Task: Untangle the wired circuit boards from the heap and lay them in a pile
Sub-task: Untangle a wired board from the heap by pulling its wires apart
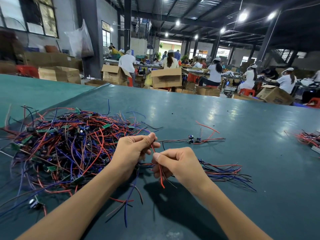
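A big tangled heap of small green circuit boards with red, blue and black wires covers the left of the dark green table. My left hand grips wires at the heap's right edge, a red wire running down from its fingers. My right hand pinches that red wire and a thin black one, whose ends hang below it. Behind my right hand lies a pile of untangled boards, wires fanned to the right. One separate wired board lies farther back.
Another bunch of wired boards sits at the table's right edge. A loose red wire lies beyond the single board. Past the table's far edge are cardboard boxes and seated people working at benches.
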Available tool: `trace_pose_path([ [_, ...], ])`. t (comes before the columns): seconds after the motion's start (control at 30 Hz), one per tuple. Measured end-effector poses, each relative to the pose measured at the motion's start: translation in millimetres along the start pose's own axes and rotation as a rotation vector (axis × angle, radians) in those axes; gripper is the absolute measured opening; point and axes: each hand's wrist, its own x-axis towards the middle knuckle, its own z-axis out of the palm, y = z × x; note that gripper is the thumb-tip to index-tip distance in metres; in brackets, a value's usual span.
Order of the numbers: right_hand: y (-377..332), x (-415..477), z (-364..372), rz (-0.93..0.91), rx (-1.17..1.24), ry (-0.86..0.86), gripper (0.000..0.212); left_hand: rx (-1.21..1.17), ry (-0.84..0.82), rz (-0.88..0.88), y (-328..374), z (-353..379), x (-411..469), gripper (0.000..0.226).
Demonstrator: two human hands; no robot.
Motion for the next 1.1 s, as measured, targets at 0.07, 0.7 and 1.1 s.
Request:
trace_pose_path([
  [0.07, -1.7, -2.0, -1.0, 0.000, -0.040, -0.032, 0.024, -0.004, 0.019, -0.011, 0.2, -2.2, 2.8, 0.037],
  [0.7, -23.3, -14.6, -26.2, 0.180, -0.109, -0.454, 0.018, -0.037, 0.064, -0.045, -5.8, -9.0, 13.0, 0.032],
  [1.1, -27.6, -14.6, -47.0, 0.200, -0.145, -0.408, 0.021, -0.142, 0.145, -0.064, 0.7, -11.4, 14.0, 0.025],
])
